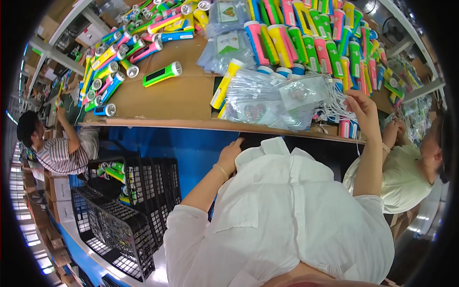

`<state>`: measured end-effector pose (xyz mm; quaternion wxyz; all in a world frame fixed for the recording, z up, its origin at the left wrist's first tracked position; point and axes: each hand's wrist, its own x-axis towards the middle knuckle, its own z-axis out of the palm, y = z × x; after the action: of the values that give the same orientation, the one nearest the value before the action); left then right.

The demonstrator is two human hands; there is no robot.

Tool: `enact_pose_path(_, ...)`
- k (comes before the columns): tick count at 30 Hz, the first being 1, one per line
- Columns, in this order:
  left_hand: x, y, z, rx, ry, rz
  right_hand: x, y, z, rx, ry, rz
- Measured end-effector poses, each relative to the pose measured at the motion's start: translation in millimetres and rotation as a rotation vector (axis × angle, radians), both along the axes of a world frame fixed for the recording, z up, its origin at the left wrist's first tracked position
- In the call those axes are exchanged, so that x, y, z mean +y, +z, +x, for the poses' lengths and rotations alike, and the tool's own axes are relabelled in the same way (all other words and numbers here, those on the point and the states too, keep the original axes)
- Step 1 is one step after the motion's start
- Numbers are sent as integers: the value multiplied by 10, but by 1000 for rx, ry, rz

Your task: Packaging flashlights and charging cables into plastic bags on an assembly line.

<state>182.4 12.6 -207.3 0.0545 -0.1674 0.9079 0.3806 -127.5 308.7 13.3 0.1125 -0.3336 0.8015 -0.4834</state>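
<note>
My right hand is closed, thumb and fingers pinched at the bunch of white cords. These cords hang at the right end of a pile of clear plastic bags, with one printed bag lying on top. Down by the front edge of the table, my left hand is beside a black surface; most of its fingers are hidden. A yellow flashlight leans at the left end of the bag pile. Behind the bags, many colourful flashlights stand upright in rows.
More flashlights lie heaped at the back left, and a green one lies apart on the cardboard tabletop. Black crates stand on the floor at left. One person works at far left, another close at right.
</note>
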Motion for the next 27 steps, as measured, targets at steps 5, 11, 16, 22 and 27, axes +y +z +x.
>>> enact_pose_path(5,42,86,1,-65,64,29,-326,-72,98,-36,58,-20)
enact_pose_path(11,-246,630,200,137,-125,-4,-729,-172,-157,515,236,-100)
enact_pose_path(16,-205,1876,-264,284,-71,236,-942,-219,-303,444,274,141)
enact_pose_path(22,-67,2026,-1233,579,70,-56,-975,-283,-277,408,290,158)
enact_pose_path(27,-84,1930,-1545,509,21,-112,-993,-280,-162,541,206,-91)
